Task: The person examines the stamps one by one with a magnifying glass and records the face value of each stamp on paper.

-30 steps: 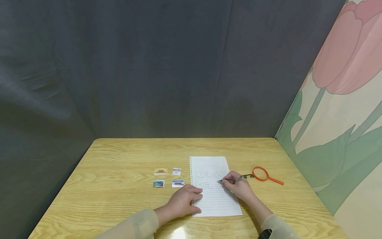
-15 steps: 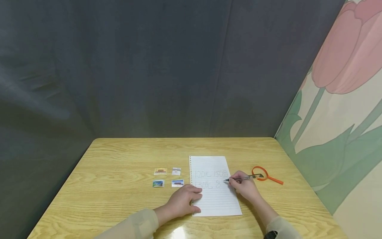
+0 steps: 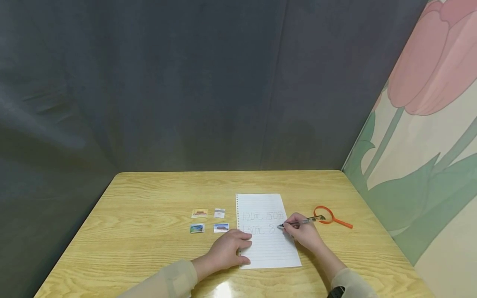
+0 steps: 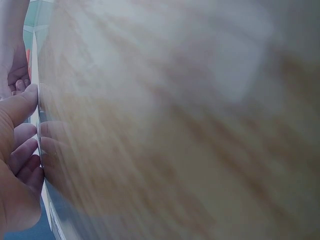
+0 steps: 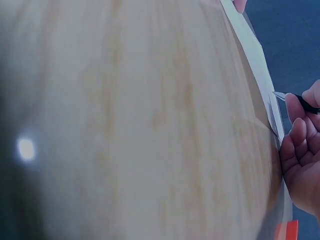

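A lined sheet of paper [image 3: 270, 256] with punched holes down its left side lies on the table. It bears two rows of handwritten figures. My left hand [image 3: 227, 249] rests on its lower left edge, fingers and thumb spread. In my right hand [image 3: 304, 235] I grip a black pen with a clear barrel [image 3: 307, 220], its tip at the second row, just right of an "8". The right wrist view shows the pen's metal tip [image 5: 279, 95] at the paper. Several small stamps, one with a yellow border [image 3: 199, 213], lie left of the sheet.
An orange magnifying glass [image 3: 343, 223] lies right of the paper, its ring partly behind the pen's end. The wooden table [image 3: 149, 198] meets a dark curtain [image 3: 205, 103] at the back and a tulip-painted wall [image 3: 428, 165] at the right.
My right hand has moved right along the second row, then slightly back left with the pen. The "8" is now uncovered. My left hand has stayed on the paper.
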A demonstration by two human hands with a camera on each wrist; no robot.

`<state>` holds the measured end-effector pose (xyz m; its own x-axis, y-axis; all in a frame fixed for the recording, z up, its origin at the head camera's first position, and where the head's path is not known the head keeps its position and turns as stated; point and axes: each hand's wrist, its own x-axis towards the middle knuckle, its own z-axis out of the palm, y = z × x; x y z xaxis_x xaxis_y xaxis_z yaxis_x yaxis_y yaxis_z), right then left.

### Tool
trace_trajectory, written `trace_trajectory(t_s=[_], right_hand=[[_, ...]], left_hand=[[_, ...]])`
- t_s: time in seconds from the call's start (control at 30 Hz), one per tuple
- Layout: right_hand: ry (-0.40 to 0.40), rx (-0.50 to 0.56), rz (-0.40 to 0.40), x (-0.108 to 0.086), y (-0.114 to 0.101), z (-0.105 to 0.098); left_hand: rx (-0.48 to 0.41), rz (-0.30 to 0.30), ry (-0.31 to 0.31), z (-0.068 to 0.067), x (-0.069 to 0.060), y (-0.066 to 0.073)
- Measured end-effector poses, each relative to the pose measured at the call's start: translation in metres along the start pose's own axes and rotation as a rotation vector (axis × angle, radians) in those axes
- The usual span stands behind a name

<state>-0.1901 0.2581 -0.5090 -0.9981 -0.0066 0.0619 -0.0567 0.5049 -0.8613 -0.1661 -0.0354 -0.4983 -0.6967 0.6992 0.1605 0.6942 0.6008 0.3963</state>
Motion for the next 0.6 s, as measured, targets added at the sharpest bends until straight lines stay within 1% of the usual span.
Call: trace_trajectory(t_s=[0.1, 0.27, 0.37, 0.5, 0.6], right_hand=[[0.008, -0.005, -0.007, 0.0002, 0.0006, 0.0009], [0.02, -0.042, -0.048, 0.0005, 0.0001, 0.0029], [0.018, -0.062, -0.052, 0.001, -0.001, 0.0039], [0.001, -0.072, -0.055, 0.0007, -0.0019, 0.0034], [-0.027, -0.071, -0.081, -0.0006, -0.0026, 0.0018]], left_hand=[[-0.003, -0.002, -0.003, -0.0005, 0.0002, 0.0006], [-0.002, -0.004, -0.007, -0.0005, 0.0011, 0.0009], [0.003, -0.002, -0.009, -0.0007, 0.0013, 0.0009], [0.0, -0.001, -0.011, -0.0014, 0.0008, 0.001], [-0.004, -0.002, -0.012, -0.0016, 0.0006, 0.0009]])
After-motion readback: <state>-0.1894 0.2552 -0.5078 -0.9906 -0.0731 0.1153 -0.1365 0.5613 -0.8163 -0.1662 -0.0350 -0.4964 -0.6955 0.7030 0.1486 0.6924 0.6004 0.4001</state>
